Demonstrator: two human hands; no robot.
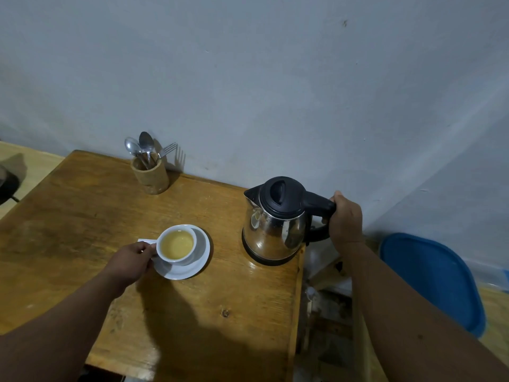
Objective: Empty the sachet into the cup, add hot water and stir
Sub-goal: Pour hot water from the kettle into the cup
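Left hand (132, 257) pinches the filled cup (176, 245) steady on its saucer (202, 250); right hand (345, 220) clamps the upright kettle (275, 221) handle, far-right on the table (82, 216).

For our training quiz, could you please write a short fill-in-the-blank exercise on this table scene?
1. The white cup stands on a white ____.
2. The right hand holds the kettle by its black ____.
3. The spoons and fork stand in a ____ holder.
4. The left hand holds the cup's ____.

Missing words: saucer; handle; wooden; handle
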